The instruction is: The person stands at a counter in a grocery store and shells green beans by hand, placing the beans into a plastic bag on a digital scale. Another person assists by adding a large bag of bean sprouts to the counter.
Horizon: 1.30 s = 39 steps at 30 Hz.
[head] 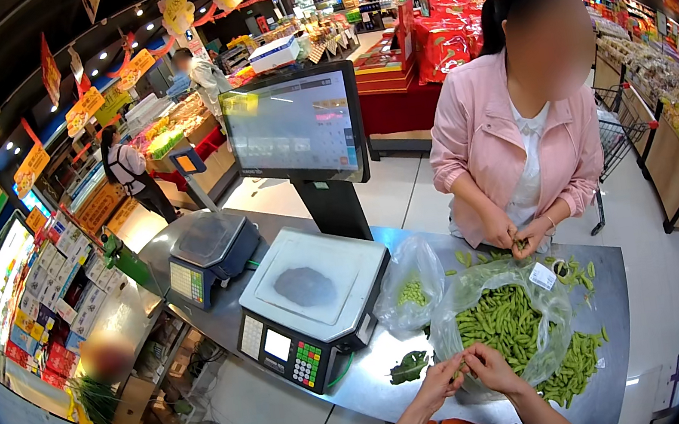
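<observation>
My left hand [440, 383] pinches a green bean pod [457, 372], partly hidden by the fingers. The fingertips of my right hand [491, 371] meet the left ones at this pod. Just beyond both hands, an opened clear plastic bag [559, 337] holds a heap of green bean pods [501, 319], which look like edamame. More loose pods [573, 371] lie on the metal counter to the right of the bag. A smaller plastic bag [386, 309] on the left contains shelled green beans [412, 293].
Across the metal counter [606, 304] stands a person in a pink jacket [470, 122], a pod between their hands [519, 237]. A weighing scale [314, 287] with a screen [295, 127] is at the left, a second scale [208, 250] beyond. A dark green leaf [409, 367] lies nearby.
</observation>
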{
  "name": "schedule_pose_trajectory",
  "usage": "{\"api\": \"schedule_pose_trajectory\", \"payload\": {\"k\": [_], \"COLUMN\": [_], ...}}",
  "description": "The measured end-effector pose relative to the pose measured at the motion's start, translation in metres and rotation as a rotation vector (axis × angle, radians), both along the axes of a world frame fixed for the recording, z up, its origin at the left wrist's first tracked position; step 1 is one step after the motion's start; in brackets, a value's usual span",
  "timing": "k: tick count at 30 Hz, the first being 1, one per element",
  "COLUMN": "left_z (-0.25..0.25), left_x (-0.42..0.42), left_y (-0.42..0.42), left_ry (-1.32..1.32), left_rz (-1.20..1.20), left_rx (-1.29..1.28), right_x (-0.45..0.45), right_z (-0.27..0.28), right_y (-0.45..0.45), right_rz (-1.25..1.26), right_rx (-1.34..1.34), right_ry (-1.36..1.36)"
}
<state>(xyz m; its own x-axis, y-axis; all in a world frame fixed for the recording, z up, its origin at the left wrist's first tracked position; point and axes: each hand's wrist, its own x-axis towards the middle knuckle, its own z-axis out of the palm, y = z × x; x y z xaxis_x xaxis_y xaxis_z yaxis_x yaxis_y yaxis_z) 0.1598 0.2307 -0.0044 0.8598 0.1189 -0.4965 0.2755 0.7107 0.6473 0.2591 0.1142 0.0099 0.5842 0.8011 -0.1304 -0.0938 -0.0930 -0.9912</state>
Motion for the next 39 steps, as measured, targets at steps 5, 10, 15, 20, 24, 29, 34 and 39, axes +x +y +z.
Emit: {"api": "schedule_pose_trajectory", "payload": {"k": [5, 10, 15, 20, 24, 29, 34, 39], "left_z": [-0.003, 0.007, -0.009, -0.019, -0.026, -0.032, -0.003, -0.030], "left_x": [0.002, 0.006, 0.010, 0.008, 0.008, 0.006, 0.010, 0.018], "left_y": [-0.001, -0.009, -0.011, -0.014, -0.019, -0.026, -0.032, -0.040], "left_ry": [-0.017, -0.017, -0.133, -0.119, -0.154, -0.202, -0.103, -0.142], "left_rz": [-0.062, -0.091, -0.040, -0.057, -0.021, -0.061, -0.159, -0.258], "left_rx": [0.110, 0.468, 0.514, 0.500, 0.500, 0.426, -0.110, -0.165], "right_x": [-0.005, -0.013, -0.019, -0.022, -0.019, -0.012, -0.002, 0.002], "right_z": [-0.014, -0.019, -0.020, -0.020, -0.046, -0.046, -0.026, -0.013], "right_y": [-0.002, 0.000, 0.000, -0.001, 0.002, -0.004, -0.020, -0.039], "right_rz": [-0.090, -0.204, -0.283, -0.315, -0.393, -0.420, -0.457, -0.467], "right_rx": [0.006, 0.015, 0.017, -0.016, 0.044, -0.028, -0.058, -0.147], "right_ry": [0.003, -0.034, 0.043, 0.055, -0.070, -0.033, -0.115, -0.386]}}
